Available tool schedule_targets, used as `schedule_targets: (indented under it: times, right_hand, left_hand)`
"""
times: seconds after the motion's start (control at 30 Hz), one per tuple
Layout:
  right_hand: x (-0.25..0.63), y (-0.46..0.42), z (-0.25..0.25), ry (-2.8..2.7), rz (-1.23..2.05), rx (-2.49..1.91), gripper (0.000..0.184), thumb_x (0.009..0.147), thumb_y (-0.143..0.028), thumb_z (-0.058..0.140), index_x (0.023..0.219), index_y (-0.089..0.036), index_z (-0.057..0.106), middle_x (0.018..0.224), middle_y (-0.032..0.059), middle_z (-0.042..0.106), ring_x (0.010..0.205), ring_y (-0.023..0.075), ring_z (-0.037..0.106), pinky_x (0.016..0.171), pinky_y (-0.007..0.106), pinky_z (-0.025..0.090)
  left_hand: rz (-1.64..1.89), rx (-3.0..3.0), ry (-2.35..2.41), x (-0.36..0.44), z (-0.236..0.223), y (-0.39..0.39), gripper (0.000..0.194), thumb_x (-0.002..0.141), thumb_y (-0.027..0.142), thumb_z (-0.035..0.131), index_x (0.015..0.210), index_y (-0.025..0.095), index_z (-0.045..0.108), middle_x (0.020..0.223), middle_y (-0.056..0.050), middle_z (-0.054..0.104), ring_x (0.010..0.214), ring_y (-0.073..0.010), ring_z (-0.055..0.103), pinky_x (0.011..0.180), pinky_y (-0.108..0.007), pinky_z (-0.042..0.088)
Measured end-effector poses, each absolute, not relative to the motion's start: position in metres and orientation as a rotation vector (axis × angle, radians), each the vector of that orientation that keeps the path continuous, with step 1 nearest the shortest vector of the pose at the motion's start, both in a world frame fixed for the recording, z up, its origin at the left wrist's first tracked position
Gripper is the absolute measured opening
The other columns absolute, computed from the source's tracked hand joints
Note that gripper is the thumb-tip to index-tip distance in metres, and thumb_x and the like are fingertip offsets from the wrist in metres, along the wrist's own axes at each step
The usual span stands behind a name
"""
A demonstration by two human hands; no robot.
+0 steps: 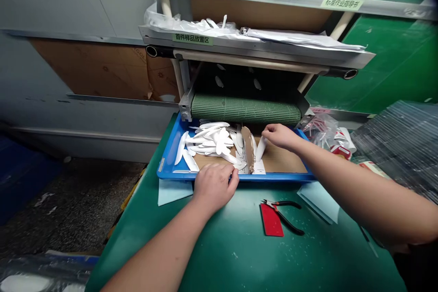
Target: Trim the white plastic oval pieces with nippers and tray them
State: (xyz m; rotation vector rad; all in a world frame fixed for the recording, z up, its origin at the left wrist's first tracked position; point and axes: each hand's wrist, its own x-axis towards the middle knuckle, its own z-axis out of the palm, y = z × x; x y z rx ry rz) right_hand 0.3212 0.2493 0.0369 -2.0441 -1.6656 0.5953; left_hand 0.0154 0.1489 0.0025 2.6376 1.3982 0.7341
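A blue plastic tray (pixel 273 176) lies on the green table below the belt's end. Its left part carries a loose heap of white, elongated oval plastic pieces (pixel 214 139). My left hand (pixel 215 185) is at the tray's front rim, fingers curled over it with their tips hidden. Inside the tray on the right, my right hand (pixel 278 136) pinches the upper end of one white oval piece (pixel 261 148), which slants downward. An upright cardboard strip (pixel 247 148) stands between this piece and the heap.
Black-handled cutting pliers (pixel 289 219) lie partly over a red card (pixel 272 221). Light blue sheets (pixel 174 191) stick out under the tray. A green conveyor belt (pixel 246 108) ends behind it, under a metal shelf (pixel 260 50). Plastic bags (pixel 321 127) sit at right.
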Motion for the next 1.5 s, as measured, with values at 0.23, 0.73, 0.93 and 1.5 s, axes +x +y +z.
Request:
schedule_targets:
  times: [0.23,0.73,0.93,1.5]
  right_hand:
    - [0.301,0.272,0.002,-1.635,0.609,-2.099,0.02,0.108,-0.031,0.062,0.11,-0.014,0.071,0.096,0.0059,0.072,0.078,0.0185,0.067,0.072,0.029,0.054]
    - [0.275,0.279,0.003,-1.702,0.771,-2.306,0.02,0.1,-0.03,0.078,0.104,-0.013,0.069,0.098,0.0049,0.069,0.084,0.0202,0.068,0.077,0.034,0.06]
    - [0.287,0.255,0.017,-1.644,0.863,-2.218,0.014,0.093,-0.023,0.081,0.095,-0.015,0.071,0.082,0.0017,0.068,0.071,0.0187,0.065,0.059,0.025,0.05]
    - [0.176,0.1,0.07,-1.741,0.891,-1.331,0.031,0.088,-0.036,0.077,0.105,-0.026,0.054,0.086,-0.0024,0.065,0.073,0.0196,0.064,0.061,0.028,0.05]
  left_hand:
    - [0.749,2.653,1.396,0.015,0.002,0.149,0.034,0.104,0.036,0.045,0.083,0.022,0.067,0.082,-0.002,0.072,0.078,-0.0217,0.066,0.07,-0.037,0.037]
    - [0.795,2.662,1.372,0.015,0.001,0.15,0.034,0.104,0.034,0.045,0.081,0.021,0.065,0.08,-0.004,0.072,0.077,-0.0227,0.066,0.069,-0.036,0.036]
    - [0.877,2.628,1.335,0.014,0.0,0.149,0.028,0.102,0.033,0.05,0.085,0.022,0.069,0.08,-0.002,0.073,0.078,-0.0227,0.068,0.07,-0.036,0.041]
    - [1.104,1.193,0.463,0.023,0.004,0.114,0.056,0.106,0.058,0.041,0.147,0.02,0.036,0.112,-0.011,0.068,0.085,-0.0201,0.068,0.075,-0.033,0.057]
